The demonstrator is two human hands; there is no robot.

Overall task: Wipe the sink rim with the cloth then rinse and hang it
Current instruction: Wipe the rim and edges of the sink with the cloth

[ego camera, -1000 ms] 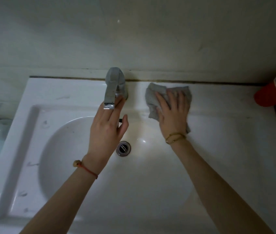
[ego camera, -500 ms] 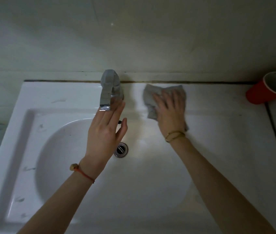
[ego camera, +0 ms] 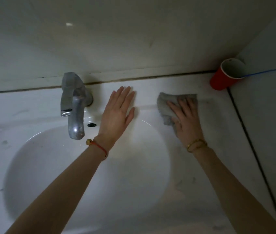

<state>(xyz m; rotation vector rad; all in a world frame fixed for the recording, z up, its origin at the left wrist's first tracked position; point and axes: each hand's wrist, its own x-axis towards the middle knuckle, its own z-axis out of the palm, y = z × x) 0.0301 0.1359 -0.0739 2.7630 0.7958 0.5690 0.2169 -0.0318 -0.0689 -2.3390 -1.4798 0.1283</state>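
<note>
A white sink fills the view, its back rim (ego camera: 32, 102) running under the wall. The grey cloth (ego camera: 165, 107) lies flat on the back right part of the rim. My right hand (ego camera: 187, 119) presses down on it with the fingers spread, covering its right half. My left hand (ego camera: 117, 114) rests flat and open on the rim just right of the metal tap (ego camera: 74, 105), holding nothing. The tap's spout hangs over the basin (ego camera: 86, 174).
A red cup (ego camera: 226, 76) with a blue stick in it stands in the back right corner against the wall. A dark seam (ego camera: 248, 132) runs along the right side of the sink. The overflow hole (ego camera: 91, 125) sits behind the spout.
My right hand has slid the cloth to the right along the back rim. My left hand has moved from in front of the tap to the rim right of it.
</note>
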